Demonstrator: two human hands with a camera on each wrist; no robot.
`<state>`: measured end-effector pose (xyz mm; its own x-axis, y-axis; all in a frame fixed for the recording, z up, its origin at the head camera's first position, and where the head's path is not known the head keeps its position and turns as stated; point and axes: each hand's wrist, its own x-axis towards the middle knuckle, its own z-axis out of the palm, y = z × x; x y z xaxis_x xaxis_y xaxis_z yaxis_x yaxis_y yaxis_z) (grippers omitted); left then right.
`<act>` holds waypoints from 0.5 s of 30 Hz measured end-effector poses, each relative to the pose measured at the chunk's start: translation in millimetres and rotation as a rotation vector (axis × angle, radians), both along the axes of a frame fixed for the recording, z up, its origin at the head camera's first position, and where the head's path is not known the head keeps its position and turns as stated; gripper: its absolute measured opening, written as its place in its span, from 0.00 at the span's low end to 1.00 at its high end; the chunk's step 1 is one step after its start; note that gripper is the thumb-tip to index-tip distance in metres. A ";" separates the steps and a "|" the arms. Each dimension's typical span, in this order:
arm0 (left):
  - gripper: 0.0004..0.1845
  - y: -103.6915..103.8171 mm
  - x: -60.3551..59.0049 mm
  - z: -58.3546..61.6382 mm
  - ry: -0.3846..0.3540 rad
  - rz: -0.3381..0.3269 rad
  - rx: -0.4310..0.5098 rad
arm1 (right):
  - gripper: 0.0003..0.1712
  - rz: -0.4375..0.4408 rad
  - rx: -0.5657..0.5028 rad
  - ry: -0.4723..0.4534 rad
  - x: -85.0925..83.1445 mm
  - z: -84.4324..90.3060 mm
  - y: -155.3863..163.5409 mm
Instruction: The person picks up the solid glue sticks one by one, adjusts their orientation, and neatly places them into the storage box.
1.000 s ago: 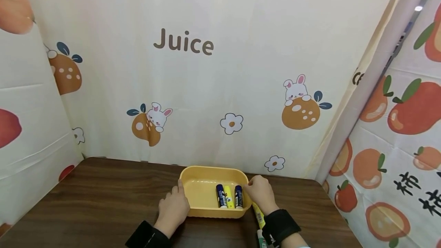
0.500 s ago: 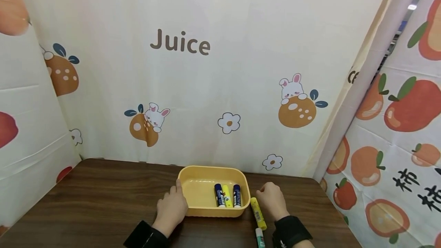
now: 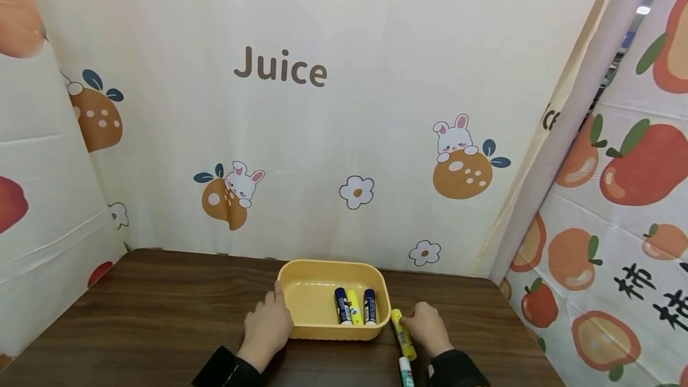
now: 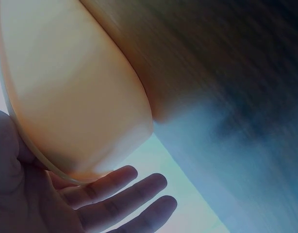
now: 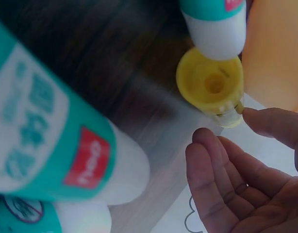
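A yellow plastic basket [image 3: 334,332] stands at the back of the table. Inside lie a dark blue glue stick [image 3: 342,306], a yellow one [image 3: 355,307] and another dark blue one [image 3: 369,307]. My left hand [image 3: 269,322] rests against the basket's left end, its fingers extended along the outer wall in the left wrist view. To the right of the basket, a yellow glue stick [image 3: 403,334] lies on the table. My right hand [image 3: 428,327] is beside it; in the right wrist view the thumb tip is at the stick's side while the fingers stay apart from it.
In front of the yellow stick lies a green glue stick with a white cap [image 3: 405,371]. Close up in the right wrist view are several green-and-white sticks, one large [image 5: 86,141]. A printed curtain [image 3: 344,106] hangs behind the brown table [image 3: 177,309].
My right hand has left the basket's right rim, moved right, then come down beside the yellow glue stick on the table. My left hand has stayed at the basket's left end.
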<state>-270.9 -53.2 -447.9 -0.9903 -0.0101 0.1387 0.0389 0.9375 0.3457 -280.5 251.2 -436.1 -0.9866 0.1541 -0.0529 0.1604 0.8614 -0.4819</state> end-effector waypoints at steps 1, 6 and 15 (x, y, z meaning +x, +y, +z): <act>0.31 0.1 0.0 0.1 -0.002 -0.001 0.001 | 0.20 -0.004 -0.007 -0.008 -0.5 -1.3 0.1; 0.31 -0.1 -0.3 1.1 -0.002 0.002 -0.001 | 0.18 0.018 -0.029 -0.015 -2.6 -4.5 -1.9; 0.30 0.5 -0.9 0.8 -0.009 0.006 -0.001 | 0.26 0.049 -0.069 -0.039 -3.4 -5.5 -6.7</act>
<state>-271.8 -52.8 -447.1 -0.9914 -0.0160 0.1301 0.0302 0.9381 0.3450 -283.9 244.5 -441.6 -0.9899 0.1002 -0.1001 0.1385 0.8334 -0.5350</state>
